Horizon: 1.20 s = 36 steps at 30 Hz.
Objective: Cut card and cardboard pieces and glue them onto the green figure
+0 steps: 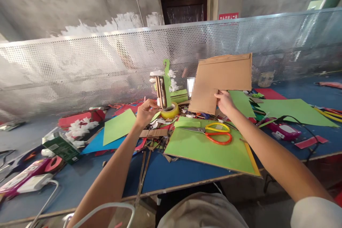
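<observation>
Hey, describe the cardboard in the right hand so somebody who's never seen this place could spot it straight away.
Start with the long perforated screen running behind the blue table. In front of it, the right hand holds up the cardboard. It's a big, plain brown piece, set apart from the green sheets by its colour and cut-out lower right corner.

head camera looks forward and down, close over the hands (145,114) and blue table (171,172).

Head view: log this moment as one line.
left hand: at lower end of green hook-topped piece | right hand: gripping brown cardboard | scissors: lying on green sheet | yellow tape: near left hand
</observation>
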Tool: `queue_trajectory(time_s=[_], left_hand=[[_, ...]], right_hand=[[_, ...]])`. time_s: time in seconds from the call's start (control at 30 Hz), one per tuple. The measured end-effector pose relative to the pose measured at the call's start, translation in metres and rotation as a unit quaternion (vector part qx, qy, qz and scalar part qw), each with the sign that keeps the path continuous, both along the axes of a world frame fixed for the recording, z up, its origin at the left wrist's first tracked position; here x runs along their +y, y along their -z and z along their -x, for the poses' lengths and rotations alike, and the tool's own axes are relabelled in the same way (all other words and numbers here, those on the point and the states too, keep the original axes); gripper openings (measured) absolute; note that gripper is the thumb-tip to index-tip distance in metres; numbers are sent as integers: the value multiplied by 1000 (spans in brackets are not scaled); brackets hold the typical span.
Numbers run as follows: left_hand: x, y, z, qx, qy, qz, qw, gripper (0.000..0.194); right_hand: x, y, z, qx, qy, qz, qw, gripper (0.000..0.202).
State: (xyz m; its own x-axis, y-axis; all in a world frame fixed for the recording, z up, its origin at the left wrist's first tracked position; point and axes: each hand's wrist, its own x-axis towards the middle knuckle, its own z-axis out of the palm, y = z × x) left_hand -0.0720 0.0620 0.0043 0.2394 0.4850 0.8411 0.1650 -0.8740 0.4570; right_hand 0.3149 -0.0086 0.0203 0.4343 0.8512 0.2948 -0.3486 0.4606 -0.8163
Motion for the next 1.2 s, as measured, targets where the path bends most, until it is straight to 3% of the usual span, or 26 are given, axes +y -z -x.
queue_trajectory(time_s=[0.13, 0.8, 0.97, 1.2], left_hand=[[1, 0, -1, 5, -3, 17, 1000, 36], [0, -4, 2, -8, 25, 22, 999, 34], [-1, -6, 5, 34, -12, -2, 999, 31], [0, -24, 29, 228, -141, -40, 962, 19]], right_hand=[[0, 1, 0, -3, 2, 4, 1000, 30], [1, 3, 0, -15, -7, -6, 1000, 26], [3, 3, -2, -20, -4, -4, 1000, 25], [3, 7, 1, -30, -34, -17, 999, 29]])
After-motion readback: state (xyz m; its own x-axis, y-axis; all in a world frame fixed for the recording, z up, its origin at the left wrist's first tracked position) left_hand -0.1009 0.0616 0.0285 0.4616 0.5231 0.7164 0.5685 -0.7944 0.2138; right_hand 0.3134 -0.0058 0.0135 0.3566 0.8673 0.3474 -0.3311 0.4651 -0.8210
